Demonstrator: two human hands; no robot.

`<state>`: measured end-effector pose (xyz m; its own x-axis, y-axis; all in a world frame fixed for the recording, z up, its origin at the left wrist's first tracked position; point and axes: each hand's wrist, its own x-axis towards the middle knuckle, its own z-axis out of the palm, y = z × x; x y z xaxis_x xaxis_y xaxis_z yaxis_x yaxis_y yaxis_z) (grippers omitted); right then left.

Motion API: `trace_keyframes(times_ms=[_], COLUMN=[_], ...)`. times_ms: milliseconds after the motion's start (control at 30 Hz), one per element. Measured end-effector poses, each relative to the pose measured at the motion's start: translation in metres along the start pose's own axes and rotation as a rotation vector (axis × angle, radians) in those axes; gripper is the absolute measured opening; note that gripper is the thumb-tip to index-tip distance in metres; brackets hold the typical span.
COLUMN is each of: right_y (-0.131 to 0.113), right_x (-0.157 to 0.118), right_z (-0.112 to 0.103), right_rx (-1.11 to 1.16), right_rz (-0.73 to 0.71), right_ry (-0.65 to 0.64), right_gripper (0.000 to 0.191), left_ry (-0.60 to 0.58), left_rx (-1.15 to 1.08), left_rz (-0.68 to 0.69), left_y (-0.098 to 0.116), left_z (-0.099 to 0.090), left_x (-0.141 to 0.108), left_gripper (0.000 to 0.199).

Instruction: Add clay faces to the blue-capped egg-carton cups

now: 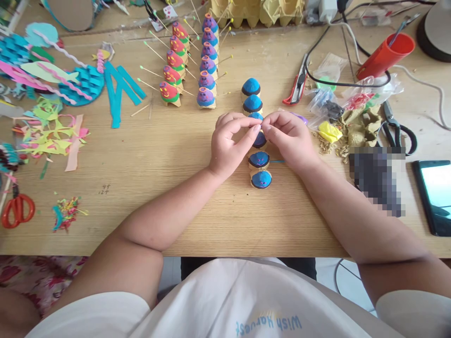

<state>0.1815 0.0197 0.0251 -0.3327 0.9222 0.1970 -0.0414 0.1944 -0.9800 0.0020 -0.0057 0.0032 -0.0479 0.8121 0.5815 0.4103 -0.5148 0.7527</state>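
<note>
My left hand (227, 143) and my right hand (292, 143) meet fingertip to fingertip, each in a pinch, above a row of egg-carton cups. Whatever is between the fingertips is too small to make out. The cups carry blue domes with dark rims; the nearest blue-domed cup (261, 179) and the one behind it bear small pink face marks. The farthest blue-domed cup (251, 86) shows no marks. My fingers partly hide the middle cups. A thin blue stick (277, 161) lies beside the row, near my right wrist. Something purple (299, 118) shows behind my right hand.
Red-green cups (169, 92) and purple cups (206, 97) with pins stand farther back. To the right are a box cutter (299, 84), a red cup (391, 54), black scissors (394, 126) and a phone (433, 197). Paper scraps (52, 134) and orange-handled scissors (17, 211) lie left.
</note>
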Motion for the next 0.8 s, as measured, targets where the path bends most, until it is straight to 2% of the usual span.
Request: trace_keyframes(times_ms=[800], right_y=[0.0001], right_x=[0.0012], right_z=[0.001], right_rx=[-0.003], right_rz=[-0.027], right_ry=[-0.004], right_gripper=[0.053], left_ry=[0.014], left_rx=[-0.112], left_rz=[-0.006], left_y=[-0.0007], left_z=[0.0023], left_x=[0.0001], left_gripper=[0.025])
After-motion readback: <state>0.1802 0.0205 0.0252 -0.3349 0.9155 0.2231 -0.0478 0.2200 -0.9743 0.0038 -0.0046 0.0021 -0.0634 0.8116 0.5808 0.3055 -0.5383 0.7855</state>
